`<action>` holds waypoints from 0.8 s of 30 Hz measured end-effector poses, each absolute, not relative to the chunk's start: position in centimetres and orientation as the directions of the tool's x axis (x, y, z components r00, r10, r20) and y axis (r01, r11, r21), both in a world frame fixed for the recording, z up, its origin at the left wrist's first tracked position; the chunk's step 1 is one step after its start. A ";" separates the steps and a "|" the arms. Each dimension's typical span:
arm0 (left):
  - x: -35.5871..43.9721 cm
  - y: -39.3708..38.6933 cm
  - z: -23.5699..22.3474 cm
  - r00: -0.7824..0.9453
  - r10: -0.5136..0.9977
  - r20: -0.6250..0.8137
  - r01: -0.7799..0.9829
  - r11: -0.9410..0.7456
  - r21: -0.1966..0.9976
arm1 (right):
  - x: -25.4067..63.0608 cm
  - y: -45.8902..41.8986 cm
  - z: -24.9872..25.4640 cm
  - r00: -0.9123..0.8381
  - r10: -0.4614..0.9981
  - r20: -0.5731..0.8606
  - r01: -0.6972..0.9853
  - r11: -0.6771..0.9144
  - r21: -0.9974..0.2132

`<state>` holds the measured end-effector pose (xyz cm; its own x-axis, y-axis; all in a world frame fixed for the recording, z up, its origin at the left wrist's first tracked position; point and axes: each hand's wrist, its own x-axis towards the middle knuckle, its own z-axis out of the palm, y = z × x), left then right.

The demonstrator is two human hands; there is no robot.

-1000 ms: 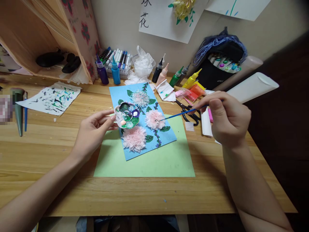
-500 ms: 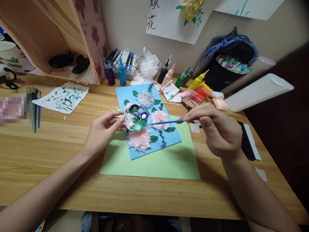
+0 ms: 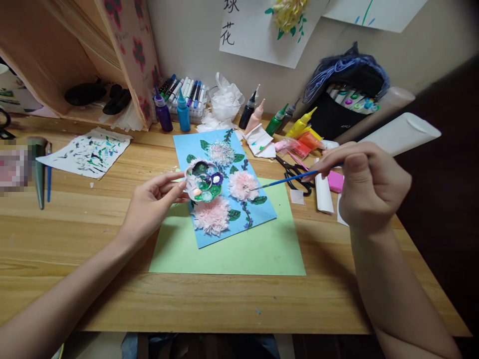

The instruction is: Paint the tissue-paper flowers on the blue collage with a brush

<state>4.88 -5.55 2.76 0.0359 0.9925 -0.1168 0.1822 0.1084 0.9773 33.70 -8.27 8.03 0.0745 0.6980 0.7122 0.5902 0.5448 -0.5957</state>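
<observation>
My left hand [image 3: 151, 204] pinches a small flower-shaped paint palette [image 3: 204, 180] with green, purple and white paint, held above the left side of a blue card [image 3: 258, 207]. The card carries three tissue-paper flowers with painted leaves and lies on a light green sheet [image 3: 239, 249]. My right hand [image 3: 368, 184] grips a thin blue paintbrush [image 3: 286, 179]. Its tip rests on the middle pink flower [image 3: 241, 184].
Paint bottles [image 3: 277, 118], markers [image 3: 185, 92] and a tissue bowl [image 3: 224, 102] line the wall. Black scissors [image 3: 295, 175], a pink block [image 3: 336, 180] and white rolled paper [image 3: 402, 132] lie right of the card. A paint-smeared sheet [image 3: 84, 152] lies left, under a wooden shelf [image 3: 67, 55].
Half a second ago the brush tip was in the palette; my right hand has drawn back to the right and the tip now touches the middle pink flower. The left hand holds the palette steady.
</observation>
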 end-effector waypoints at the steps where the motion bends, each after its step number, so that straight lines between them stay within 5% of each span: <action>1: 4.9 -5.5 2.8 0.034 0.993 -0.117 0.181 0.109 0.977 | 33.8 -8.3 8.0 0.045 0.708 0.705 0.605 0.542 -0.583; 15: 5.0 -5.6 2.9 0.002 0.994 -0.113 0.214 0.110 0.971 | 34.2 -7.4 6.7 -0.167 0.749 0.641 0.596 0.594 -0.540; 24: 5.0 -5.6 3.1 0.010 0.994 -0.113 0.196 0.109 0.975 | 34.4 -7.1 6.8 -0.046 0.756 0.653 0.537 0.570 -0.622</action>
<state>4.96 -5.60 3.09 0.0097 0.9935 -0.1131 0.1958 0.1090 0.9746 34.40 -7.06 6.79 -0.0464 0.7561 0.6528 0.5374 0.5698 -0.6217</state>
